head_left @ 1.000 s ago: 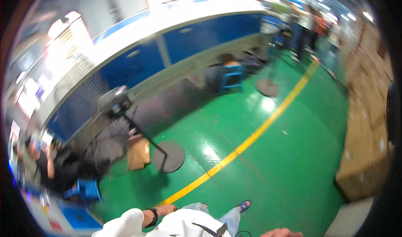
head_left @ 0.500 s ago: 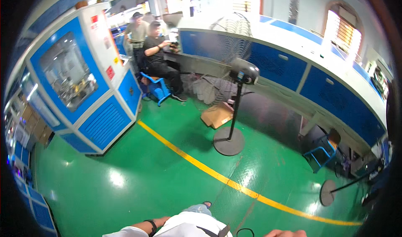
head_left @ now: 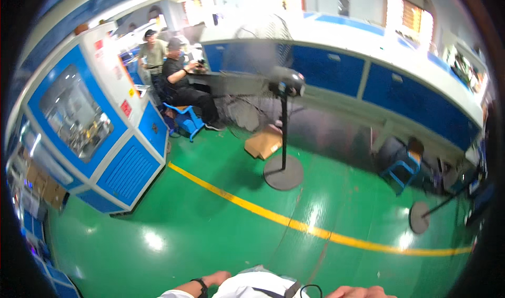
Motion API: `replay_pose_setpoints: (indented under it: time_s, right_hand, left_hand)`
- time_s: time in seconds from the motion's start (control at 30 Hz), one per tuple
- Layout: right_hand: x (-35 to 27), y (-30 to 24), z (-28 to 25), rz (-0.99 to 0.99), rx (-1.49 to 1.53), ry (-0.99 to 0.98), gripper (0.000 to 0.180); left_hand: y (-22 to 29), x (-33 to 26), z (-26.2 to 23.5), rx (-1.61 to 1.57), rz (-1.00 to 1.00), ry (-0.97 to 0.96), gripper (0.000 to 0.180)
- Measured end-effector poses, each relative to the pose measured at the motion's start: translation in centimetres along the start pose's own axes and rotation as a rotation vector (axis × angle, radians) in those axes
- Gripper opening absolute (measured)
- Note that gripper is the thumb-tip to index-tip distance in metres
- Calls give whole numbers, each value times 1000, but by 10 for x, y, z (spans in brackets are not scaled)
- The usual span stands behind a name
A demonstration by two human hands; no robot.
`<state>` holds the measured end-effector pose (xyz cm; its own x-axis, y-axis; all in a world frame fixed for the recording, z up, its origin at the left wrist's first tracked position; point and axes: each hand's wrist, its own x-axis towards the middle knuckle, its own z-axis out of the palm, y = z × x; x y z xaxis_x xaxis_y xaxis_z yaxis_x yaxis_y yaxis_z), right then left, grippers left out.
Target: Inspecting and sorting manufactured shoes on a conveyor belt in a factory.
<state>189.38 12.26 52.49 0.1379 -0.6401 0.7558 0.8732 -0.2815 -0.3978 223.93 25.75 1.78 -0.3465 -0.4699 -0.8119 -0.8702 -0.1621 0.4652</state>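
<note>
My left hand (head_left: pixel 216 278), below a wrist with a dark band (head_left: pixel 202 287), is at the lower edge beside my white shirt (head_left: pixel 247 284). Its fingers are mostly hidden, and I see nothing held in it. Cut off by the bottom edge, my right hand (head_left: pixel 360 291) shows knuckles and curled fingers; whatever may be inside them is out of sight. Between the hands, a dark strap (head_left: pixel 268 292) crosses the shirt, and a thin black cord (head_left: pixel 312 286) loops beside it.
A blue-and-white machine cabinet (head_left: pixel 126 166) stands left. Ahead are a pedestal fan (head_left: pixel 284 129), flattened cardboard (head_left: pixel 264 142) and a long blue-fronted bench (head_left: pixel 326 69). One person (head_left: pixel 181 82) sits on a blue stool; another (head_left: pixel 152 56) stands behind. A yellow line (head_left: pixel 252 207) crosses the green floor (head_left: pixel 184 235).
The view has shifted, with the fan, bench and people now farther left. My left hand shows more fully, and more of the right hand's knuckles have come into view.
</note>
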Motion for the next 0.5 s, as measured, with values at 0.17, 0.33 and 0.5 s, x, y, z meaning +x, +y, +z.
replay_pose_setpoints:
  time_s: [0.17,0.33,0.5]
  right_hand:
    - [-25,9,-11,-70,-166,137,19]
    - [-32,-6,-11,-119,-257,164,24]
    - [-55,-62,-29,-174,-238,57,23]
  left_hand:
    - [4,16,-32,-18,-156,106,42]
    - [28,20,-42,58,-58,131,43]
    - [66,36,-7,3,-116,158,43]
